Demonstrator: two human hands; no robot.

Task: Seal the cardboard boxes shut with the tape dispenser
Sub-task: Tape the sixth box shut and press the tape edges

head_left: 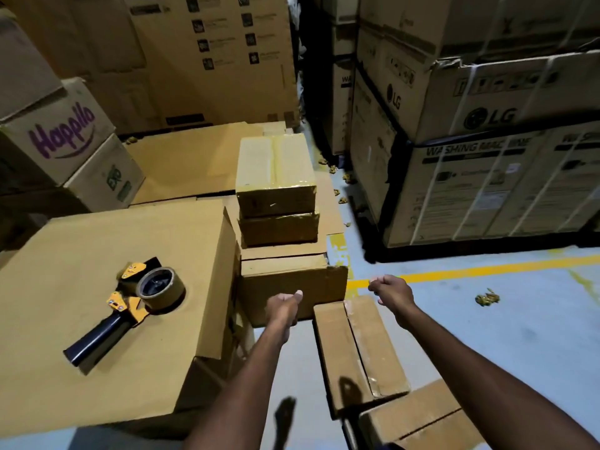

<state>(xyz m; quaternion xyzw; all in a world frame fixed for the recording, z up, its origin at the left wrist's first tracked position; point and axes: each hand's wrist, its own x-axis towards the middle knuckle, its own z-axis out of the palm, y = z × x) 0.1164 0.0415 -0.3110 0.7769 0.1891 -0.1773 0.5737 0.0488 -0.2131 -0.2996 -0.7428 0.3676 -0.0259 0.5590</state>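
A tape dispenser [130,303] with a black handle, yellow frame and brown tape roll lies on its side on a large flat cardboard box [81,336] at the left. Two small taped boxes [276,183] sit stacked on a bigger box [292,284] in the middle. A long brown box [354,355] lies on the floor in front, its centre seam showing. My left hand [284,308] hovers with curled fingers before the middle box, holding nothing. My right hand [391,290] is also curled and empty, above the far end of the long box.
Tall stacks of large appliance cartons [487,157] wall in the right side and the back. Printed boxes [61,138] are piled at the left. Another brown box [412,417] lies at the bottom right. Grey floor with a yellow line [470,271] opens to the right.
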